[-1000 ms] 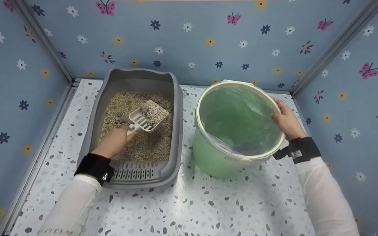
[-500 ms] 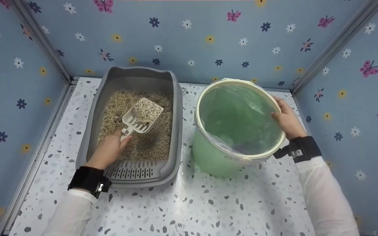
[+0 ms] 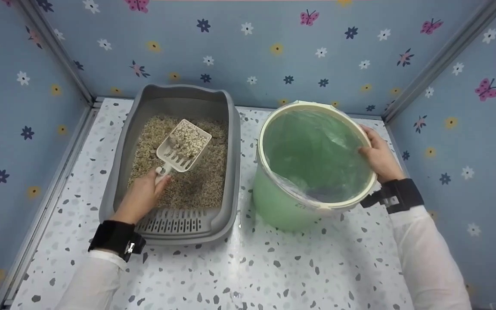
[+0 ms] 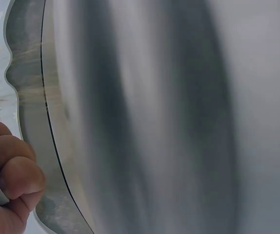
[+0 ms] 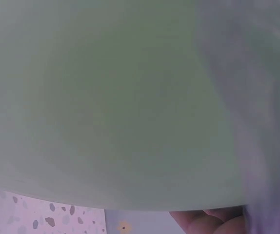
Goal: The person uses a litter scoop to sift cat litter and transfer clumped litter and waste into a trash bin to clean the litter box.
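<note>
My left hand (image 3: 141,193) grips the handle of a white slotted litter scoop (image 3: 178,161) over the grey litter box (image 3: 233,172). Pale pellets (image 3: 190,138) and a greyish clump lie in the scoop. Brown litter (image 3: 196,193) covers the floor of the box below it. In the left wrist view, the curled fingers (image 4: 20,178) wrap the handle beside the box's blurred wall. My right hand (image 3: 380,157) holds the cream rim of a green bucket (image 3: 278,206), thumb inside and fingers outside. A clear plastic liner (image 3: 334,137) lines the bucket, and its wall fills most of the right wrist view.
Both containers stand on a white speckled floor (image 3: 274,275), with a narrow strip between them. Blue walls (image 3: 248,51) printed with flowers and butterflies close in the back and both sides, and grey metal strips (image 3: 450,56) run along their corners.
The scoop has moved left and slightly back over the litter, its contents shifting and spreading in the pan. My right hand stays on the bucket's rim.
</note>
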The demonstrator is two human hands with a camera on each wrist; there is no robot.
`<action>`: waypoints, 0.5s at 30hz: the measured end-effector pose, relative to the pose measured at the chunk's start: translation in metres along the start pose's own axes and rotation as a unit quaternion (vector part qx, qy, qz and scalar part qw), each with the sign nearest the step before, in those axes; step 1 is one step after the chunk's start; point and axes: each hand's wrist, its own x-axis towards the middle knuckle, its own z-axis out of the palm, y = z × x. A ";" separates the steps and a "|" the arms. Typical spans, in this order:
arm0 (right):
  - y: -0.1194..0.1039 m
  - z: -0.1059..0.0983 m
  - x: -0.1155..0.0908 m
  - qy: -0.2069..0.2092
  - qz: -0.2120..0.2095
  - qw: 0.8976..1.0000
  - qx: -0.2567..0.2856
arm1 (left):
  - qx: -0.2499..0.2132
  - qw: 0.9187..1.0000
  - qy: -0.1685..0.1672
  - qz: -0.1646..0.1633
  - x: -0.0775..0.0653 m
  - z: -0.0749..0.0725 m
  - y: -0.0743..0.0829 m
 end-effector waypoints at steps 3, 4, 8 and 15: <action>0.000 0.000 0.000 0.001 0.003 1.000 0.000 | -0.004 1.000 0.009 0.001 -0.001 -0.002 0.000; -0.001 0.000 0.000 0.001 0.004 1.000 0.001 | -0.008 1.000 0.009 -0.001 -0.001 -0.002 0.000; -0.001 0.000 0.000 0.000 0.010 1.000 0.003 | -0.017 1.000 0.013 -0.007 -0.001 -0.005 0.001; -0.001 0.000 0.000 0.001 0.011 1.000 -0.006 | -0.027 0.999 0.024 -0.002 -0.001 -0.005 0.001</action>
